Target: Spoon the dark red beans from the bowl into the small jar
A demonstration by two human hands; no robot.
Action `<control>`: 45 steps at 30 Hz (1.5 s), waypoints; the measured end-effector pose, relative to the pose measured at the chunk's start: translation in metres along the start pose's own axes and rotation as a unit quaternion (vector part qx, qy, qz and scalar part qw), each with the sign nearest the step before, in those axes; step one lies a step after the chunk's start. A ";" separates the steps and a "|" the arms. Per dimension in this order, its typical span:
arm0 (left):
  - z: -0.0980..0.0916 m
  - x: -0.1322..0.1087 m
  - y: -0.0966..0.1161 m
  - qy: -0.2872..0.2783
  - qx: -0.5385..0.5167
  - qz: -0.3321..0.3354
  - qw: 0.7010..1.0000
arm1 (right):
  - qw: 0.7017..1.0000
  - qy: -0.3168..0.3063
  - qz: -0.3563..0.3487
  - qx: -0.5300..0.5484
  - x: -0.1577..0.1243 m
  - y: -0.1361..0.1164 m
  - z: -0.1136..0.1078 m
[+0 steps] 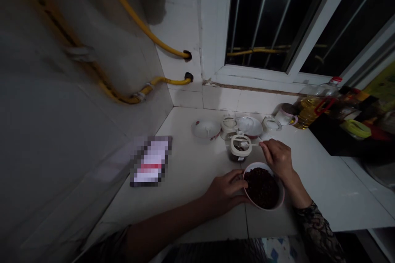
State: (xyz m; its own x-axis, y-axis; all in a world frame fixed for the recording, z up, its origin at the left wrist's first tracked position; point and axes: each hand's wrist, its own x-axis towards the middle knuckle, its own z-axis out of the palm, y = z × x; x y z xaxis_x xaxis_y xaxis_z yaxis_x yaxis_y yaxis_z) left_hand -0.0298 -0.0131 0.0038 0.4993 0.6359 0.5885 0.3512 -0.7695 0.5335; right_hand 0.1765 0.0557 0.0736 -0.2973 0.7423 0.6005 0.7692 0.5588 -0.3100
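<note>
My left hand (224, 193) grips the near-left rim of a white bowl (281, 200), with the thumb at its edge and the fingers against its side. Dark red, chunky food, like chilli paste (262, 188), fills much of the bowl. My right hand (279, 158) pinches the handle of a small white spoon (255, 144). The spoon's bowl end is at the mouth of a small seasoning jar (238, 157) with a white rim and dark contents. That jar stands just behind the bowl, its lid raised.
Behind the jar stand a shallow dish (205, 129), a second jar (228, 127), a plate (254, 125), another jar (271, 125) and a mug (285, 114). An oil bottle (317, 100) is at the right. A blurred-out phone-like object (151, 162) lies left. Yellow pipes (148, 28) run along the wall.
</note>
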 end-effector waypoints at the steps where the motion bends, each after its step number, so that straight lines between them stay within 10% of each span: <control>1: 0.000 0.000 0.000 0.000 0.000 0.000 1.000 | 1.000 0.013 0.016 0.016 0.000 0.001 -0.002; 7: -0.001 0.001 0.001 0.002 -0.002 -0.006 1.000 | 0.957 -0.028 0.205 0.202 -0.005 0.018 -0.023; 12: -0.002 0.001 0.002 0.004 -0.005 -0.003 1.000 | 0.919 -0.249 0.191 0.238 -0.011 0.023 -0.025; 17: -0.002 0.002 0.002 -0.005 0.000 -0.011 1.000 | 0.894 -0.326 0.173 0.253 -0.015 0.018 -0.017; 45: -0.003 0.002 0.002 -0.011 0.009 -0.010 1.000 | 0.894 -0.290 0.231 0.250 -0.013 0.028 -0.017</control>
State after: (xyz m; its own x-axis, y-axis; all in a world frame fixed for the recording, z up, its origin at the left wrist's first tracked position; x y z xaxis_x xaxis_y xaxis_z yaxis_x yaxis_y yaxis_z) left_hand -0.0301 -0.0137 0.0076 0.5099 0.6499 0.5636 0.3756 -0.7576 0.5338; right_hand 0.2116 0.0550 0.0700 -0.3682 0.9225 -0.1156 0.5802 0.1308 -0.8039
